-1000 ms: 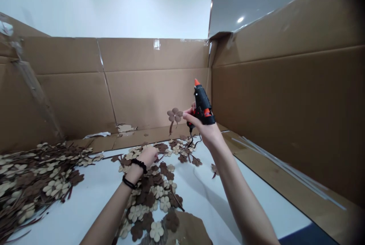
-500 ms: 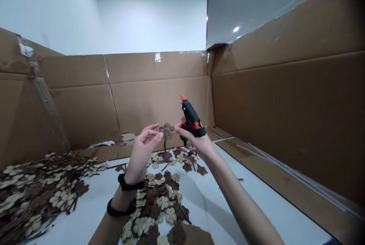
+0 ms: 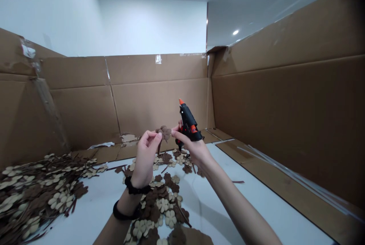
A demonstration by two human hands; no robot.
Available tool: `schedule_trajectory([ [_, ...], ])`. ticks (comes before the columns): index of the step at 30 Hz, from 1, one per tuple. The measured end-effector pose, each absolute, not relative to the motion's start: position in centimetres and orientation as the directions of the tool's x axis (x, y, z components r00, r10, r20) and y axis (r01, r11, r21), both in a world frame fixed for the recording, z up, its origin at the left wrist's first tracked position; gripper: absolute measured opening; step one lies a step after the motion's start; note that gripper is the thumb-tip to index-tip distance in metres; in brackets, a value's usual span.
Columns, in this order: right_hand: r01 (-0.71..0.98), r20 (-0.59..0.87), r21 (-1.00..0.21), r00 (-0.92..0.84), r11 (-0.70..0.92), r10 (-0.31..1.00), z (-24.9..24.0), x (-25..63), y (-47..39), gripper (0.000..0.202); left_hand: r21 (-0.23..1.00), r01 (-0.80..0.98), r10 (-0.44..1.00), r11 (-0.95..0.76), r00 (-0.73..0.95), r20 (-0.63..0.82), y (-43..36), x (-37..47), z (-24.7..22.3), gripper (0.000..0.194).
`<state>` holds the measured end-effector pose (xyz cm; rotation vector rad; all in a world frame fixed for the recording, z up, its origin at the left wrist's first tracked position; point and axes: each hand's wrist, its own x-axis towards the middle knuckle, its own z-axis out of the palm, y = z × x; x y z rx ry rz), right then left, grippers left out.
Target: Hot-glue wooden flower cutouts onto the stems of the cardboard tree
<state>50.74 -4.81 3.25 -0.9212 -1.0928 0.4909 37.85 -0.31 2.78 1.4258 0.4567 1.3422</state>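
A brown flower (image 3: pixel 164 131) with a thin dark stem hangs between my hands, above the table. My left hand (image 3: pixel 145 157) pinches its left side between thumb and fingers. With thumb and fingertip, my right hand (image 3: pixel 194 149) touches the flower's right edge. That same hand also grips a black and orange glue gun (image 3: pixel 188 118), whose orange nozzle tilts up and away from the flower. Below lie loose brown and cream flowers (image 3: pixel 162 204) on the white tabletop (image 3: pixel 211 199). Part of the glue gun's handle is hidden by my right hand.
A large heap of flowers with stems (image 3: pixel 37 195) covers the left side. Cardboard walls (image 3: pixel 159 100) stand at the back and both sides. Clear glue sticks (image 3: pixel 288 176) lie along the right edge. A cardboard piece (image 3: pixel 196 236) sits at the front.
Both hands have moved slightly left and down in view with the flower and glue gun. My left fingers have closed more tightly together at the flower.
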Motion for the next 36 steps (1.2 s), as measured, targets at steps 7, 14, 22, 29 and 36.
schedule_trajectory([
  [7,0.047,0.543,-0.818,0.393,0.573,0.742,3.2,49.9,-4.9,0.022,0.824,-0.374,0.831,-0.425,0.2,0.52,-0.4,38.0,2.5,0.021],
  [14,0.192,0.6,-0.799,0.322,0.57,0.733,3.6,49.7,-5.0,0.023,0.806,-0.376,0.811,-0.458,0.194,0.552,-0.5,38.1,2.4,0.02],
  [22,0.304,0.619,-0.785,0.335,0.54,0.711,4.1,49.9,-5.4,0.026,0.871,-0.355,0.814,-0.34,0.353,0.461,-0.2,37.6,2.8,0.04],
  [29,0.364,0.7,-0.702,0.201,0.611,0.685,4.1,50.4,-5.5,0.022,0.866,-0.306,0.79,-0.395,0.367,0.49,0.2,37.2,3.0,0.042],
  [36,0.407,0.728,-0.666,0.171,0.626,0.663,3.9,51.4,-5.1,0.024,0.926,-0.203,0.781,-0.318,0.497,0.377,0.2,37.4,2.9,0.049],
])
